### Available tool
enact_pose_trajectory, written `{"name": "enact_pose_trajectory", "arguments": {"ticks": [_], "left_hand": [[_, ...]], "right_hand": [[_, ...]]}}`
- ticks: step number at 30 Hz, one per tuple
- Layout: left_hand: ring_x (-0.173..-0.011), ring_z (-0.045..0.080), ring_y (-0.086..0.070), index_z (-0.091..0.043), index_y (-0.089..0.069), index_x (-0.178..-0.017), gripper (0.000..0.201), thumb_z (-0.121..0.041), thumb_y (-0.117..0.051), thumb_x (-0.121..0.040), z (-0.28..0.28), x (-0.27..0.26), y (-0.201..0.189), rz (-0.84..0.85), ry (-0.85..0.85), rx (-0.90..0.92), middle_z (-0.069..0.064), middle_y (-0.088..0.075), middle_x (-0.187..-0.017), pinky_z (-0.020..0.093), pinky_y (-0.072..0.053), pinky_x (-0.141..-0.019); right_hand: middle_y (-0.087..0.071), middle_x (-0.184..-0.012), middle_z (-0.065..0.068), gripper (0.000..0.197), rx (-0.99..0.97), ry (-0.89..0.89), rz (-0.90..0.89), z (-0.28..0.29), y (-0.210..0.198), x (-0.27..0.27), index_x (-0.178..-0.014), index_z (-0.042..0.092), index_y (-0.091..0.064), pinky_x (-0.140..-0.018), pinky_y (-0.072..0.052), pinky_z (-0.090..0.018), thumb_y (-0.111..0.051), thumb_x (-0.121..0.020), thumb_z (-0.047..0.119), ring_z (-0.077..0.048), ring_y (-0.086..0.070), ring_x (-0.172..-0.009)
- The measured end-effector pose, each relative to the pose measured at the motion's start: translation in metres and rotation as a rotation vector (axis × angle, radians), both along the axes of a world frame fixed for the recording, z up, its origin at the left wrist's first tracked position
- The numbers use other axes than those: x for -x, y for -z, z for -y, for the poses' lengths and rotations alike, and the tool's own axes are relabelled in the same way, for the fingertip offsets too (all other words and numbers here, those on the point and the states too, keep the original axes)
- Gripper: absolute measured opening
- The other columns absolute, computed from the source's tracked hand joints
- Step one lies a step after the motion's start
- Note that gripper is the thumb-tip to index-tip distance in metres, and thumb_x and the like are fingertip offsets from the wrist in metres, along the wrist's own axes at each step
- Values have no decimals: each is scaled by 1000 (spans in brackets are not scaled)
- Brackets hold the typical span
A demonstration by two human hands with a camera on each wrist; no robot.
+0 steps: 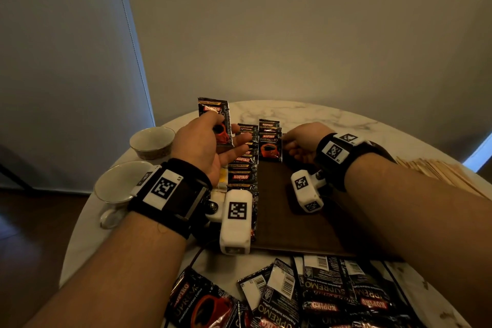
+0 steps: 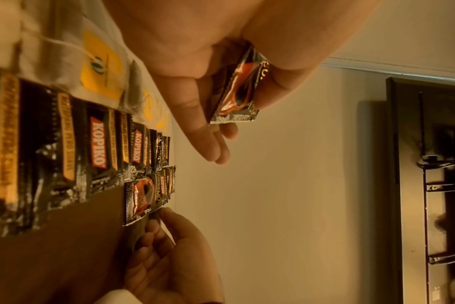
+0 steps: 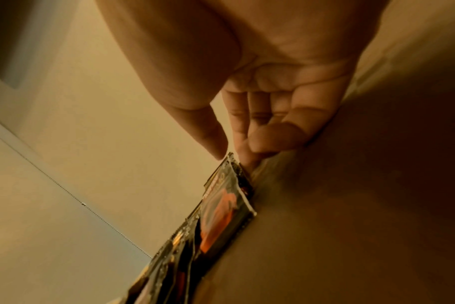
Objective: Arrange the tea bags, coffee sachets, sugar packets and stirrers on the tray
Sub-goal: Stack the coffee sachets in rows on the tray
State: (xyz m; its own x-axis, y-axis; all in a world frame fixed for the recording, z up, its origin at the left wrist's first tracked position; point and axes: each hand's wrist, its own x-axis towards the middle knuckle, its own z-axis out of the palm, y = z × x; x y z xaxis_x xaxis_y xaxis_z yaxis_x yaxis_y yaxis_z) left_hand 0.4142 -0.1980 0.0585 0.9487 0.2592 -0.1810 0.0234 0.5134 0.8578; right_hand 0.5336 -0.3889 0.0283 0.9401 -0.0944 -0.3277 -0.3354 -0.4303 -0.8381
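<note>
Holding a coffee sachet (image 1: 216,122) upright between thumb and fingers, the left hand (image 1: 205,145) hovers above the far left of the tray (image 1: 295,218). Its target, a short second row of sachets (image 1: 270,141), lies just to its right, long axes running near to far. The right hand (image 1: 300,141) is nearer that row, fingertips pinching the front sachet's right edge. Glossy, crinkly foil packets overlap like shingles in the longer left row (image 1: 242,168); the tray is dark, flat and matte, on a marble table (image 1: 332,117).
</note>
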Motion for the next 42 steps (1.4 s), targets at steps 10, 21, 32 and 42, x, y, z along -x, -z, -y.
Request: {"name": "enact_pose_trajectory", "arguments": {"ticks": [10,21,32,42], "left_hand": [[-88,34,-78,-8,-61,-109,12,-17,-55,-102,0,-1,3,2,10,-28,15,-76,-95,41,-65,-71],[-85,29,-77,-3,-72,-108,18,-7,-70,-91,17,2,8,76,212,-174,14,-79,-95,48,-61,-85],[-90,35,-77,-1,-67,-121,34,-19,-70,-92,15,4,3,-33,171,25,21,-75,-115,43,-61,-63],[-81,28,-78,-2,-72,-110,31,-19,-80,-85,13,1,5,-39,103,-71,17,-77,-105,40,-61,-62]], "right_hand": [[-58,-79,-5,25,-42,12,32,1,-6,-1,-123,8,-67,-58,-42,-25,-56,-102,14,-15,-51,-64],[-69,-79,-2,22,-453,-465,157,6,-39,95,-96,12,-71,-61,-54,-27,-79,-79,23,-11,-63,-65],[-72,-98,-21,12,-307,-511,339,5,-21,100,-87,11,-68,-72,-57,-36,-76,-86,1,-20,-64,-67],[-68,-77,-9,17,-405,-398,298,-2,-30,98,-83,10,-71,-58,-55,-26,-71,-85,-7,-14,-61,-62]]}}
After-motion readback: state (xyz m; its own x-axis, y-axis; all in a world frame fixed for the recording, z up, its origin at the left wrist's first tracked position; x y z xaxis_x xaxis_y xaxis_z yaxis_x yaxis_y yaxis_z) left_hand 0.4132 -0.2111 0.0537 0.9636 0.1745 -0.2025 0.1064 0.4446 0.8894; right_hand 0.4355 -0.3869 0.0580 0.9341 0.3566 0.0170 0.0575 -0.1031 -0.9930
